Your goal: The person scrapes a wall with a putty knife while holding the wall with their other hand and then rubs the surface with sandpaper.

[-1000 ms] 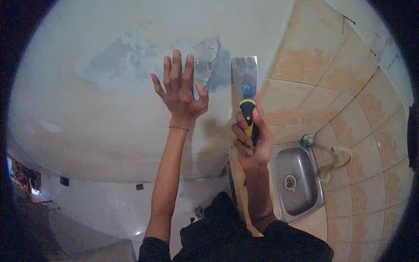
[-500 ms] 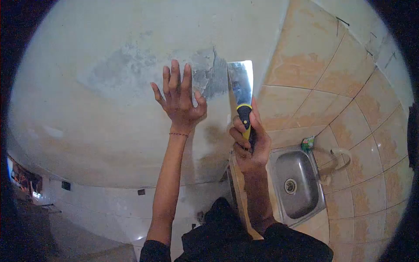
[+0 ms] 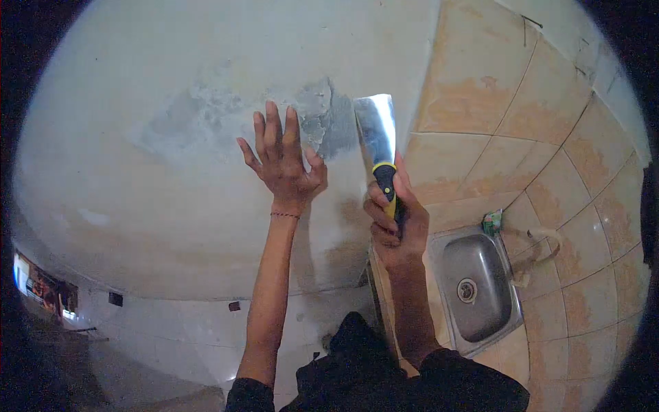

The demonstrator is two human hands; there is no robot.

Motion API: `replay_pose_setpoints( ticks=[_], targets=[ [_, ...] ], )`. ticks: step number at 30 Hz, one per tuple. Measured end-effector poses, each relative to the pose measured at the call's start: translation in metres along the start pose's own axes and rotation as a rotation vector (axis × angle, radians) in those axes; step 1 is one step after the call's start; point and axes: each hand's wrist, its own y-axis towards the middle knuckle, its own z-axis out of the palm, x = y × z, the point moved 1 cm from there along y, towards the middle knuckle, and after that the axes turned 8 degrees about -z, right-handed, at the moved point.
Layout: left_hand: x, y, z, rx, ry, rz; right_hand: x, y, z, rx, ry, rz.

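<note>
My left hand (image 3: 281,161) lies flat with fingers spread on a pale plastered wall (image 3: 137,172), just left of a grey scraped patch (image 3: 326,120). My right hand (image 3: 395,223) grips the black-and-yellow handle of a wide metal putty knife (image 3: 377,134). Its blade points up and rests against the wall at the right edge of the grey patch, close to my left thumb.
Beige wall tiles (image 3: 522,137) fill the right side. Below them a steel sink (image 3: 477,285) with a drain sits in a tiled counter; a small green item (image 3: 491,222) stands at its back corner, beside a curved pale pipe (image 3: 542,240).
The putty knife has tilted and shifted slightly left along the patch's edge. My left hand has slid a little lower on the wall. The view has drifted slightly.
</note>
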Motion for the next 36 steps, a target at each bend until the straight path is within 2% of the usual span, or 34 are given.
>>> replay_pose_setpoints(
  ticks=[19, 25, 28, 31, 34, 36],
  targets=[
    [0.0, -0.001, -0.001, -0.006, 0.026, 0.014, 0.0, 0.003, 0.015, 0.043, 0.027, -0.01],
    [0.0, 0.001, 0.001, -0.006, -0.002, 0.01, -0.007, -0.006, -0.006, 0.033, 0.067, 0.036],
    [-0.003, 0.001, 0.0, -0.009, -0.002, -0.003, 0.002, 0.011, 0.007, 0.157, 0.092, 0.029],
    [-0.003, 0.001, -0.002, 0.001, 0.001, -0.004, 0.006, 0.017, 0.015, 0.137, 0.247, 0.086],
    [-0.001, 0.001, -0.002, -0.008, -0.003, 0.006, 0.001, 0.004, -0.011, 0.039, 0.111, 0.131],
    [-0.001, 0.003, -0.001, -0.022, -0.011, 0.015, -0.008, -0.035, -0.043, -0.112, -0.067, 0.148]
  ],
)
